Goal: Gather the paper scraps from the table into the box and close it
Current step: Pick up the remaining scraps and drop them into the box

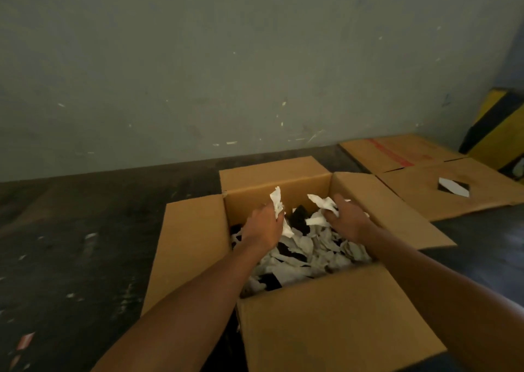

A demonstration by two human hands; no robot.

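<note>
Scraps mostly in: the cardboard box (334, 323) under both hands holds a loose heap of white and dark paper scraps (306, 254), filling it maybe halfway by my read. Left hand (262, 228) is curled around a crumpled white scrap (277, 201), fingers pressed together on it, over the box's far-left corner. Right hand (350, 219) likewise grips a white scrap (321, 202) over the far-right side. Both loads look ready to drop, not yet released. Left of the left hand, the dark tabletop (85, 244) shows a few small pale bits, blurred, likely leftovers to collect. All four flaps are splayed outward, so closing isn't started. Room: open table to the left; right of the right hand, the right flap sits near a flattened carton (442, 190), so folding it inward looks unobstructed.
</note>
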